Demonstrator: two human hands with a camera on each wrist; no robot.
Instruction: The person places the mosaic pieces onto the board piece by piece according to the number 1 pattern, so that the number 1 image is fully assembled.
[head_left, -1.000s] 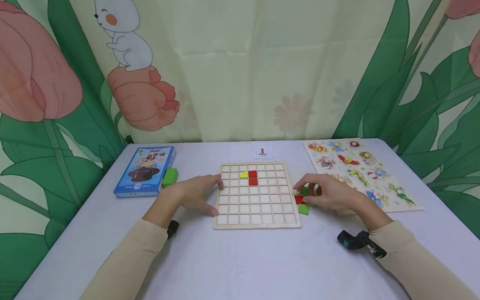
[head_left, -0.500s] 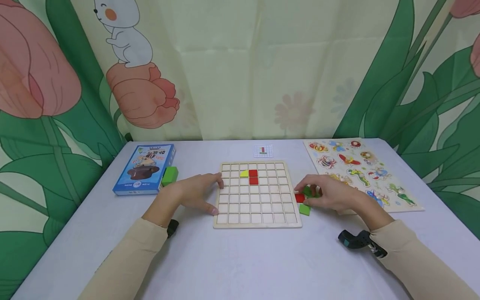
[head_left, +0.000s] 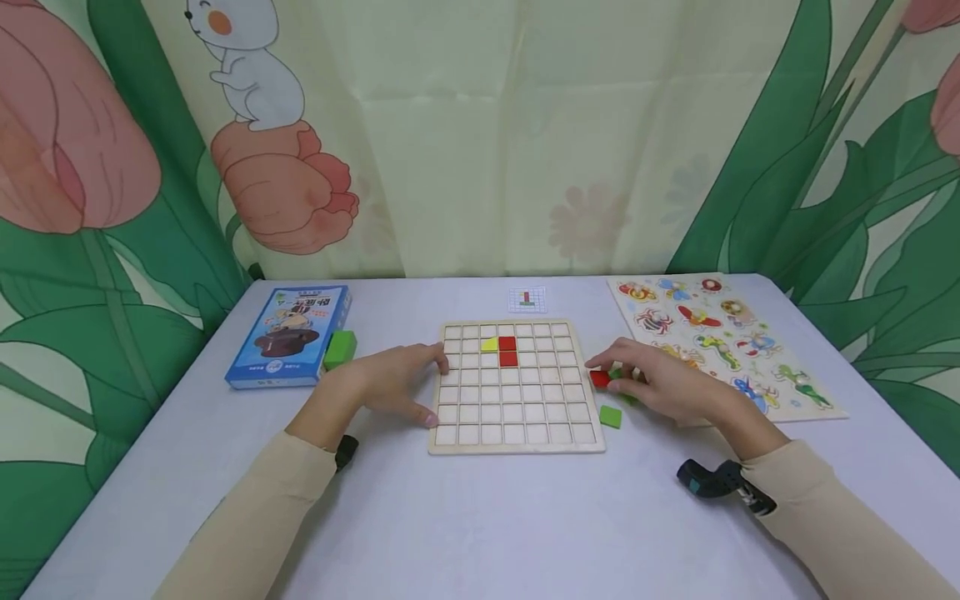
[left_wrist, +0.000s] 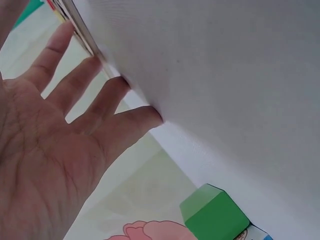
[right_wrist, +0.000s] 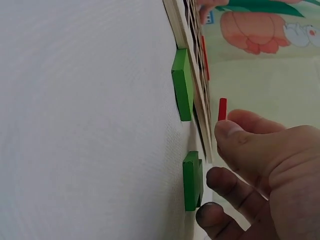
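A wooden grid board (head_left: 517, 451) lies flat mid-table, with two red square tiles (head_left: 507, 358) and a yellow piece (head_left: 490, 345) in its upper cells. My left hand (head_left: 393, 379), fingers spread and fairly straight, steadies the board's left edge; in the left wrist view the fingertips are at that edge. At the right side, my right hand (head_left: 663, 377) pinches a red tile (right_wrist: 222, 108) between thumb and index finger, raised off the table. Below it are green tiles: one (head_left: 611, 417) near the board's right edge, others (right_wrist: 190, 181) partly hidden under the fingers.
A small pattern card (head_left: 527, 300) lies behind the board. To the left are a blue box (head_left: 288, 337) and green blocks (head_left: 341, 349) beside it. An insect puzzle board (head_left: 723, 350) lies at the right, close to my right hand. A printed curtain hangs behind the table.
My right fingers have shifted a green tile to the right, then pinched the red tile and lifted it off the table. My left hand stays at the board's edge.
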